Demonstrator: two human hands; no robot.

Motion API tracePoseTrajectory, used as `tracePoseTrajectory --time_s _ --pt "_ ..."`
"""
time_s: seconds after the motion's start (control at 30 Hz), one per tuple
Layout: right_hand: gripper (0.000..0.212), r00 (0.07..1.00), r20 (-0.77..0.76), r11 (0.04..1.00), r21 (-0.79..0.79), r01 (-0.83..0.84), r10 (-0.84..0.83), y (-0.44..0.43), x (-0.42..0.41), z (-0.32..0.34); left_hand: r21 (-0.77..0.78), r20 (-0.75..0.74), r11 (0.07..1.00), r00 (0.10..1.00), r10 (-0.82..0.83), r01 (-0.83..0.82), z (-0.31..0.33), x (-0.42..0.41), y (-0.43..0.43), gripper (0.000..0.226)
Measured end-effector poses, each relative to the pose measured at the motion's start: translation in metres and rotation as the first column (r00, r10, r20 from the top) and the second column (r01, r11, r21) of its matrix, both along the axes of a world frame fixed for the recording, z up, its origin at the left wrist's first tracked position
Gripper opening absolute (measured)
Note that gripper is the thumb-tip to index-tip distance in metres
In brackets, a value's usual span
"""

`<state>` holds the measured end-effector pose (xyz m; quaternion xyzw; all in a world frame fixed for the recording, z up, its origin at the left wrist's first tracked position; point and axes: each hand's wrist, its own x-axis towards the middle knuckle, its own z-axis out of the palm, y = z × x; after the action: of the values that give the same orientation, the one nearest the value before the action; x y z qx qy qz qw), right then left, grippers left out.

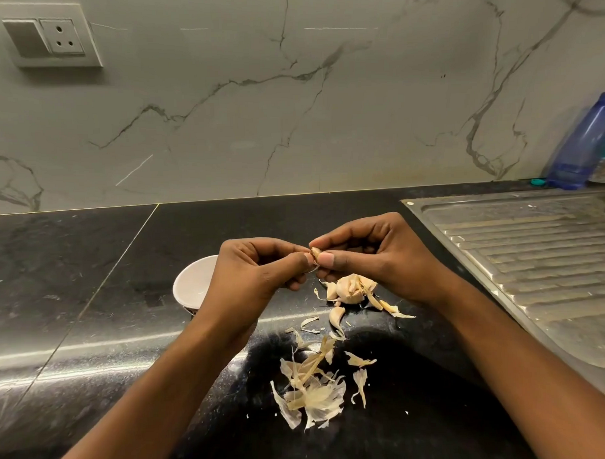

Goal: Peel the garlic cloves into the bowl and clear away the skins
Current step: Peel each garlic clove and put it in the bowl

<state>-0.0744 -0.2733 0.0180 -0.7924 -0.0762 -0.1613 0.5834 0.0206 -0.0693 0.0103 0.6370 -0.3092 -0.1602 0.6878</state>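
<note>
— Black stone counter. Where's the clove?
— Garlic clove is up off the counter, pinched from both ends. Left hand: thumb and curled fingertips on its left end. Right hand: thumb and forefinger on its right end.
— Bowl?
— White bowl sits left of the hands, its right rim hidden behind the left hand.
— Room to move?
— Broken garlic bulb lies under the right hand, with a loose clove just nearer. The skins are piled between the forearms. The steel drainboard edge runs close along the right forearm. The widest stretch of counter is left of the bowl.
</note>
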Motion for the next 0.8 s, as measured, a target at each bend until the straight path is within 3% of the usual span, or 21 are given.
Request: tracePoseTrajectory --time_s 0.57,0.8 --pt "0.02 0.994 0.03 0.983 0.151 0.101 -0.107 -0.0058 0.0013 0.0026 0.005 0.016 0.999 0.998 0.053 -0.053 0.0018 0.0012 0.001 0.011" --pt "0.025 1.0 -0.028 0.999 0.038 0.015 -0.014 0.0008 0.0014 -0.0008 0.032 0.093 0.999 0.995 0.02 -0.023 0.001 -0.0001 0.0019 0.011"
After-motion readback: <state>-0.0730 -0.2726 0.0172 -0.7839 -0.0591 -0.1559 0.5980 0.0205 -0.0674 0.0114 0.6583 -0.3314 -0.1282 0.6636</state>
